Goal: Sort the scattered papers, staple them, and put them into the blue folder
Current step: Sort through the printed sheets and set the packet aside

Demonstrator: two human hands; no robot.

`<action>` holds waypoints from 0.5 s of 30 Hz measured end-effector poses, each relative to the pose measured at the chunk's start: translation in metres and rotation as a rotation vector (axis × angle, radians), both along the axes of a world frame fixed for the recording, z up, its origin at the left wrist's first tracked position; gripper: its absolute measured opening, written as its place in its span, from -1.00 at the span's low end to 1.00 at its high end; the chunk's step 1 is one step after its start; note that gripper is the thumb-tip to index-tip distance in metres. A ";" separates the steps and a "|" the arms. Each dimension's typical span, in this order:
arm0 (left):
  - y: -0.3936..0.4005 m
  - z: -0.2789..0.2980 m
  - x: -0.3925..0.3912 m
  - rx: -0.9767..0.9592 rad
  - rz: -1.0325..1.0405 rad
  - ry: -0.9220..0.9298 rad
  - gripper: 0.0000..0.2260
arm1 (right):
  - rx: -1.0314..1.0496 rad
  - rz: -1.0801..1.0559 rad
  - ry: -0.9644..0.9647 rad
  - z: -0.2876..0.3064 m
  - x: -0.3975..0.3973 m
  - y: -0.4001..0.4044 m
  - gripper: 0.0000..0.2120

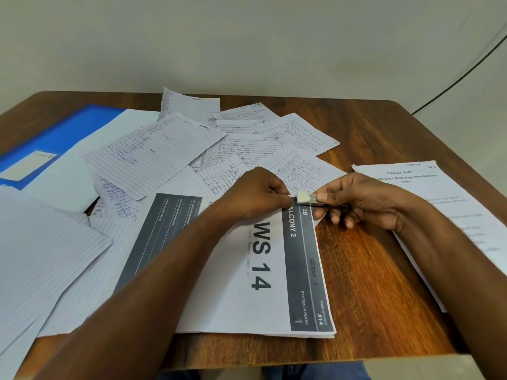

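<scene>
Several loose sheets cover the wooden table (370, 270). At the far left lies the blue folder (63, 135), flat, with a pale label on its cover and a blank white sheet overlapping its right edge. Below it, at the near left corner, rests a lined blank sheet (41, 248). Toward the middle, the handwritten lined papers (153, 152) are scattered in an overlapping heap that reaches the table's far edge. In front of them sits the printed sheet marked WS 14 (247, 283), with dark bands on 2 sides; it seems to top a thin stack, since more edges show beneath its near border. The left hand (255, 196) rests on this sheet's far corner, fingers curled and pinching it. Just beside it, the right hand (365, 201) grips a small stapler (310, 200), thumb on top and fingers curled underneath, its pale nose at the same corner and touching the left fingertips. At the right, partly under the right forearm, lies a typed task sheet (439, 193) headed with a task ID.
</scene>
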State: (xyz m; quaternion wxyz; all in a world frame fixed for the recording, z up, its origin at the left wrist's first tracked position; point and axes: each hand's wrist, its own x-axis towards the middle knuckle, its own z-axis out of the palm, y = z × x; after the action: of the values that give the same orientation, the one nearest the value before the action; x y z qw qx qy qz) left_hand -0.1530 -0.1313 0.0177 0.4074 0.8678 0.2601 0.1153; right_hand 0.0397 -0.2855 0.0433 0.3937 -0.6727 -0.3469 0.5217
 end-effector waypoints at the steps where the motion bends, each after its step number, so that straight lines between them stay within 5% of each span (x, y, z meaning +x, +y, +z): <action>1: 0.000 0.000 0.000 0.001 -0.002 0.002 -0.91 | 0.003 -0.004 0.004 0.000 0.000 0.000 -0.77; 15: -0.002 0.004 -0.003 -0.138 -0.013 0.005 -0.81 | 0.040 -0.025 -0.012 -0.003 -0.002 -0.003 -0.71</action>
State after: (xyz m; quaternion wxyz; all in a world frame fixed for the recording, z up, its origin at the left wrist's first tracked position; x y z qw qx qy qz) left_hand -0.1560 -0.1337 0.0221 0.4665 0.8396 0.2626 0.0922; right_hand 0.0374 -0.2882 0.0400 0.4114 -0.6721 -0.3510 0.5058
